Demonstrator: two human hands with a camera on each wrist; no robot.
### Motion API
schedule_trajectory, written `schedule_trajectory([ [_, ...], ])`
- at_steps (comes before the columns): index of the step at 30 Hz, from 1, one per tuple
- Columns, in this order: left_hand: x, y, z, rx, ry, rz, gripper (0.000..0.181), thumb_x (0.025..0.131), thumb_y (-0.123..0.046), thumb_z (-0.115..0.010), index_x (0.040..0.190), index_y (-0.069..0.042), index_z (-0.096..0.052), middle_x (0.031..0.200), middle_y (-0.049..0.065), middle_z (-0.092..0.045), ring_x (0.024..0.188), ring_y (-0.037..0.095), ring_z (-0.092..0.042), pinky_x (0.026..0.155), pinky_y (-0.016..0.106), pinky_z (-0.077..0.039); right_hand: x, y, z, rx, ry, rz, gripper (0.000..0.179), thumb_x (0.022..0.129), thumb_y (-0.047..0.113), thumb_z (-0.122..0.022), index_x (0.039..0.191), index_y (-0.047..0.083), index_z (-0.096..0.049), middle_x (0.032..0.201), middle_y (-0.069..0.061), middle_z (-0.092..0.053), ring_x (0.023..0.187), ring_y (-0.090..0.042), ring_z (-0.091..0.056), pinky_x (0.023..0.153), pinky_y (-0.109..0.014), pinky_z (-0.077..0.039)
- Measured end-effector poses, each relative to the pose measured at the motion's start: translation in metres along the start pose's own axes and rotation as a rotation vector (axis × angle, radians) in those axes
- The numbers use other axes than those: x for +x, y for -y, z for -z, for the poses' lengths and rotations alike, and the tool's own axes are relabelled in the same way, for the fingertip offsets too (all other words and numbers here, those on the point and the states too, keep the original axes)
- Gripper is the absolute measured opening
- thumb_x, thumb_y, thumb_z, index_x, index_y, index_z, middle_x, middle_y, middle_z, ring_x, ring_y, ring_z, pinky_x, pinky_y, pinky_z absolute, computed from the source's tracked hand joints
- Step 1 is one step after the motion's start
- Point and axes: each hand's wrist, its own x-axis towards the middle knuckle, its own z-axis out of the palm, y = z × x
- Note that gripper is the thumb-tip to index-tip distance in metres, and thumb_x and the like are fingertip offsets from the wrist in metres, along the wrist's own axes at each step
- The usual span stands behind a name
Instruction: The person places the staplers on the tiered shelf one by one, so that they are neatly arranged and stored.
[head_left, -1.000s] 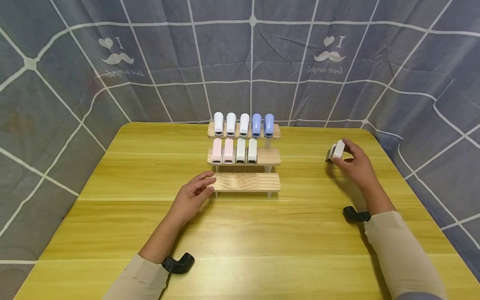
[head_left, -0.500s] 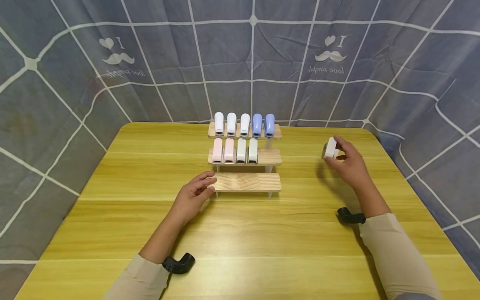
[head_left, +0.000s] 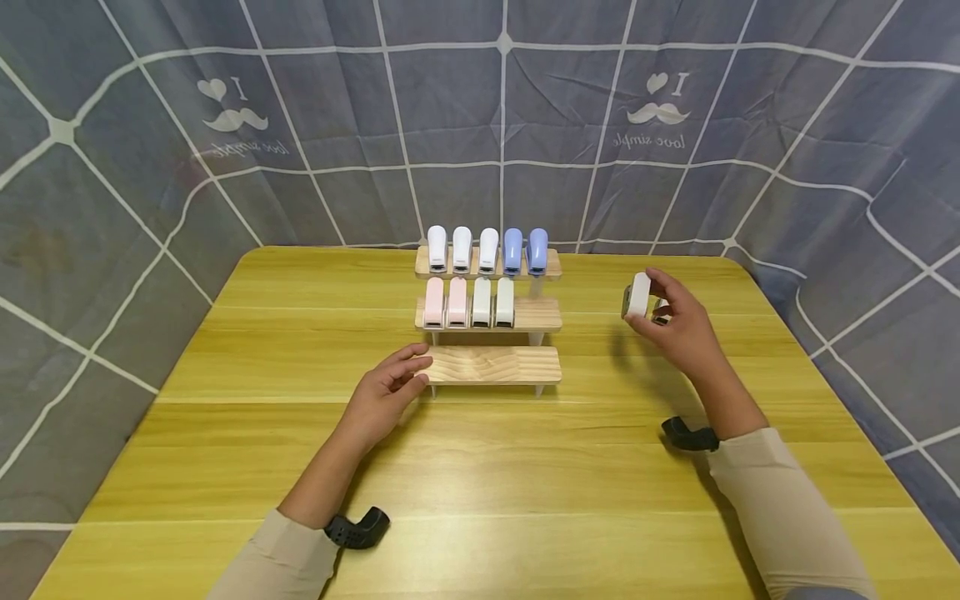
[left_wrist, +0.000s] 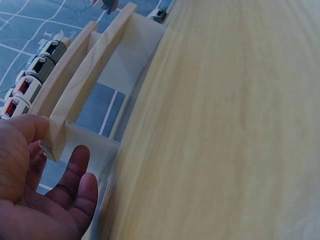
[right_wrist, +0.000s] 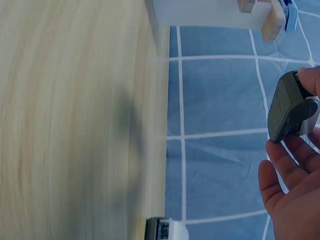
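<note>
My right hand (head_left: 682,333) holds a white stapler (head_left: 638,296) above the table, right of the tiered wooden stand (head_left: 487,365). In the right wrist view, the stapler's dark base (right_wrist: 287,107) faces the camera, with thumb and fingertips around it. Another white stapler (right_wrist: 176,230) stands on the table and is partly hidden behind that hand in the head view. My left hand (head_left: 382,400) grips the left end of the stand's lowest shelf, thumb at the front edge. White and blue staplers (head_left: 513,252) line the top shelf; pink and pale ones (head_left: 457,302) line the middle shelf.
The middle shelf (head_left: 540,313) has bare wood at its right end, and the lowest shelf is bare. A grey curtain with white lines (head_left: 450,100) hangs behind the wooden table (head_left: 495,483) and along its sides.
My right hand has carried the white stapler leftward towards the stand, and another stapler has come into sight behind the hand. The left hand stays at the shelf end.
</note>
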Motion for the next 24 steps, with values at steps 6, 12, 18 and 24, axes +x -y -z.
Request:
schedule_trajectory([
  [6, 0.001, 0.001, -0.001, -0.005, 0.003, -0.018, 0.031, 0.100, -0.014, -0.063, 0.128, -0.002, -0.066, 0.147, 0.001, -0.050, 0.133, 0.024, -0.047, 0.093, 0.018, -0.044, -0.003, 0.011, -0.005, 0.016, -0.002, 0.017, 0.073, 0.088, 0.012, -0.076, 0.151, 0.004, -0.038, 0.134, -0.019, -0.055, 0.110, -0.026, -0.052, 0.082, -0.029, -0.043],
  [12, 0.001, 0.002, 0.000, -0.012, 0.004, -0.007, 0.031, 0.100, -0.014, -0.062, 0.128, -0.002, -0.066, 0.146, -0.001, -0.050, 0.133, 0.022, -0.047, 0.093, 0.016, -0.043, -0.003, 0.020, -0.014, 0.018, 0.007, 0.043, 0.071, 0.089, 0.016, -0.076, 0.149, 0.003, -0.040, 0.133, -0.017, -0.056, 0.119, -0.029, -0.052, 0.087, -0.040, -0.041],
  [18, 0.000, 0.001, 0.000, -0.014, 0.004, -0.012, 0.031, 0.100, -0.014, -0.062, 0.128, -0.002, -0.066, 0.146, 0.000, -0.050, 0.132, 0.022, -0.048, 0.093, 0.017, -0.044, -0.002, 0.027, -0.023, 0.029, 0.027, 0.075, 0.069, 0.089, 0.012, -0.076, 0.147, 0.002, -0.041, 0.132, -0.018, -0.057, 0.119, -0.030, -0.053, 0.087, -0.038, -0.042],
  [24, 0.000, 0.000, 0.000, -0.011, 0.004, -0.016, 0.031, 0.100, -0.014, -0.062, 0.128, -0.002, -0.066, 0.146, 0.000, -0.050, 0.131, 0.023, -0.048, 0.092, 0.018, -0.044, -0.002, 0.036, -0.032, 0.049, 0.035, 0.106, 0.070, 0.086, 0.009, -0.078, 0.145, 0.001, -0.043, 0.132, -0.017, -0.057, 0.120, -0.030, -0.053, 0.087, -0.046, -0.043],
])
